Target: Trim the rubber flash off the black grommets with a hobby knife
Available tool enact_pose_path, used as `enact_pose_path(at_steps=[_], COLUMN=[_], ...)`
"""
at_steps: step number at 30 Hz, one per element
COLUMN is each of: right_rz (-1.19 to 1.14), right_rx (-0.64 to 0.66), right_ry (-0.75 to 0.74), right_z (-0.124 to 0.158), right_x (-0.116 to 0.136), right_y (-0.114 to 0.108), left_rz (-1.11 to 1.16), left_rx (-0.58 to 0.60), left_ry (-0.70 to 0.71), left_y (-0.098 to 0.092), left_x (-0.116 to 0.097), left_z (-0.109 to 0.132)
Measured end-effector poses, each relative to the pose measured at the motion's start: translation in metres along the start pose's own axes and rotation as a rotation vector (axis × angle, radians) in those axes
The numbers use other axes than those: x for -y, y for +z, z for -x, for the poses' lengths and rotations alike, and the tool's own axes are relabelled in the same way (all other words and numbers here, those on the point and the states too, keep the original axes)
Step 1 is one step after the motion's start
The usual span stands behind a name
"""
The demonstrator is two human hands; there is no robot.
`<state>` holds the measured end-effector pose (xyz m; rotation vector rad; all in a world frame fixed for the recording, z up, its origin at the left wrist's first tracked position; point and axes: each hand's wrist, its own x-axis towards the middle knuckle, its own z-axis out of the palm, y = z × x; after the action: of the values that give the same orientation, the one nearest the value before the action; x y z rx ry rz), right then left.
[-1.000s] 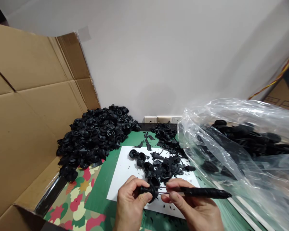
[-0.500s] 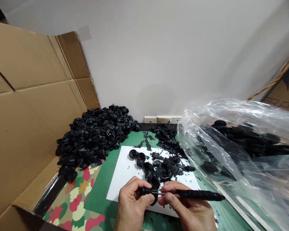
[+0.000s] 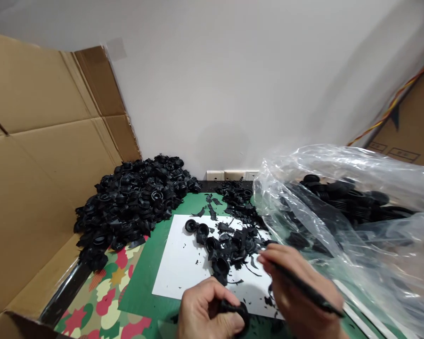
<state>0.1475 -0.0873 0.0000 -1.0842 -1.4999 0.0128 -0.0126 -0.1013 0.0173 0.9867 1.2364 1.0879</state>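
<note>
Low in the head view, my left hand (image 3: 207, 308) pinches a small round black rubber part (image 3: 243, 314) between thumb and fingers. My right hand (image 3: 300, 287) is apart from it, to the right, closed around a slim black-handled tool (image 3: 305, 288); its tip is hidden by blur and the fingers. Between and beyond the hands, a white sheet (image 3: 173, 263) carries a short line of cup-shaped black parts (image 3: 219, 267) and a heap of torn black scraps (image 3: 238, 242).
A large pile of ribbed black rubber parts (image 3: 127, 202) stands at the left against a cardboard box (image 3: 45, 150). On the right lies a clear plastic bag (image 3: 381, 263) holding more black parts. A green mat (image 3: 141, 278) lies under the sheet; wall sockets (image 3: 233, 175) are behind.
My right hand has drawn the tool away from the rubber part, to the right and upward. My left hand has moved down and right, still holding the part. The view has shifted slightly.
</note>
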Motion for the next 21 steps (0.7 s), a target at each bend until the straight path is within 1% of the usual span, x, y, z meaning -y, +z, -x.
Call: enact_pose_path(at_steps=[1, 2, 4, 6, 8, 11, 13, 15, 17, 19, 20, 21], right_rz=[0.037, 0.047, -0.015, -0.156, -0.314, -0.487, -0.567, -0.612, -0.590, -0.514, -0.481, -0.469], right_rx=[-0.036, -0.039, 0.005, 0.078, 0.161, 0.256, 0.272, 0.279, 0.271, 0.213, 0.176, 0.171], right_ry=[0.018, 0.065, 0.288, 0.526, 0.677, 0.774, 0.847, 0.905, 0.922, 0.906, 0.879, 0.859], right_z=[-0.007, -0.012, -0.015, -0.011, -0.004, 0.002, 0.002, 0.002, 0.006, 0.014, 0.019, 0.022], right_x=[-0.004, -0.008, -0.013, -0.015, -0.013, -0.006, -0.003, -0.002, -0.001, 0.000, 0.001, 0.001], right_y=[-0.004, -0.006, -0.009, -0.007, -0.005, -0.003, -0.002, -0.001, 0.005, 0.015, 0.021, 0.028], left_rz=[-0.010, -0.018, -0.027, -0.039, -0.047, -0.034, -0.025, -0.023, -0.021, -0.026, -0.029, -0.044], left_rx=[-0.029, -0.064, -0.113, -0.112, -0.109, -0.151, -0.180, -0.183, -0.173, -0.153, -0.143, -0.138], left_ry=[0.013, 0.033, 0.084, 0.129, 0.143, 0.173, 0.190, 0.186, 0.183, 0.209, 0.241, 0.300], left_y=[0.000, 0.000, -0.003, -0.006, -0.007, -0.005, -0.002, 0.000, 0.003, 0.006, 0.007, 0.009], left_x=[-0.001, -0.002, -0.002, 0.000, 0.002, 0.005, 0.007, 0.009, 0.010, 0.010, 0.010, 0.010], left_z=[0.000, -0.001, -0.006, -0.011, -0.015, -0.017, -0.017, -0.018, -0.019, -0.021, -0.022, -0.025])
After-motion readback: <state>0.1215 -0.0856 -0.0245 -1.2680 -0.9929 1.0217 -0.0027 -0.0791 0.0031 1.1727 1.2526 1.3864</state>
